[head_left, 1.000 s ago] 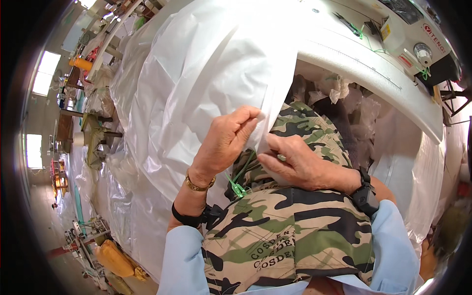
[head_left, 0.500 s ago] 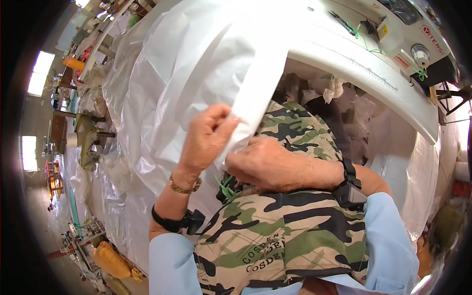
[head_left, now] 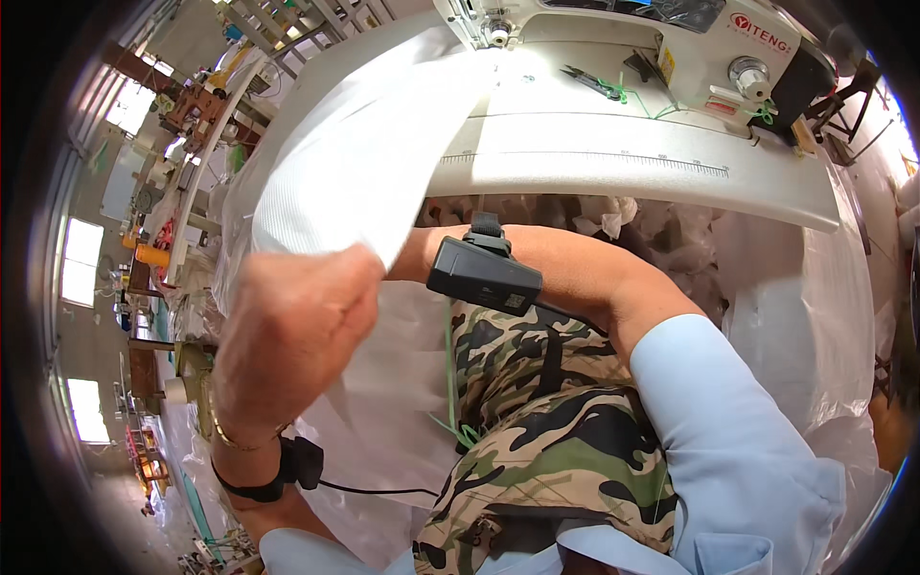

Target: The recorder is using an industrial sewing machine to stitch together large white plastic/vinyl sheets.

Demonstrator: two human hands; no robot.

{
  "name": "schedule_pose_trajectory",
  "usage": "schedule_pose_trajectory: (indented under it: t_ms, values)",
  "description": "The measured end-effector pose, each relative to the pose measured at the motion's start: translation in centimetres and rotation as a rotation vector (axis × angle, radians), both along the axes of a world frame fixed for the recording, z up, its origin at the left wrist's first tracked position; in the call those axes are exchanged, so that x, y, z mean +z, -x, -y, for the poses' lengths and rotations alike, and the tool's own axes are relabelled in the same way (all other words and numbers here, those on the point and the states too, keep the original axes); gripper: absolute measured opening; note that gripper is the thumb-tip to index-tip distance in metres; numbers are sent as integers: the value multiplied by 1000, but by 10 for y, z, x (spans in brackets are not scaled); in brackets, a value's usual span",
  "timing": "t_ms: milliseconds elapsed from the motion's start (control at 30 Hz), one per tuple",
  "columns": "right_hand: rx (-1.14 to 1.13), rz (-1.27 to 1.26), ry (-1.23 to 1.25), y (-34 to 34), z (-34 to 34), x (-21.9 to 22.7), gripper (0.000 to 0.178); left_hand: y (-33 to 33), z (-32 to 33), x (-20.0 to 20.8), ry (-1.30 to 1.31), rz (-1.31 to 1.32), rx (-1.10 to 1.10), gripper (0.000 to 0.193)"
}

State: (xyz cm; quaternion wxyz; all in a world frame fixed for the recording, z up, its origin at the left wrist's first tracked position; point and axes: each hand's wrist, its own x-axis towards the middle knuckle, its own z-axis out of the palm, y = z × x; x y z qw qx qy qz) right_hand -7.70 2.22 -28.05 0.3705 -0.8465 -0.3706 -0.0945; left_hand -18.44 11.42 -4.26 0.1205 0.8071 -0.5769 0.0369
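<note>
My left hand (head_left: 297,331), somewhat blurred, is closed at the near end of a white fabric piece (head_left: 355,163) and appears to pinch its edge. The fabric slants up and away to the sewing machine's needle area, with fine ribbing at its left side. My right forearm (head_left: 575,268) reaches across to the left, and its wrist passes behind the fabric's lower corner. The right hand's fingers are hidden behind the cloth and my left hand. Each arm wears a black strapped device (head_left: 486,273).
A white sewing machine (head_left: 695,43) stands on a pale table (head_left: 613,172) with a ruler scale. Black thread snips (head_left: 589,84) with green cord lie on it. A camouflage apron (head_left: 565,422) covers my lap. Clear plastic sheeting (head_left: 795,316) hangs at right; cluttered benches stand left.
Both hands have moved left from the lap, the right arm stretching across until its hand went behind the cloth. The fabric has swung left, and more of the sewing machine shows.
</note>
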Motion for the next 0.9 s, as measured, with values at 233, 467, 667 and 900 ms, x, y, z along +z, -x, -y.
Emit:
schedule_pose_trajectory:
  t_ms: [233,467,667,900]
  values:
    - [140,422,-142,75,28,-73,38,29,-41,-157,-110,-139,181,8]
    - [22,-40,317,100,121,29,18,57,-43,-248,401,-238,505,9]
    - [58,169,163,84,122,32,8,58,-42,-248,600,-741,728,9]
    - [1,84,259,88,117,32,6,71,-39,-231,835,-1194,846,31]
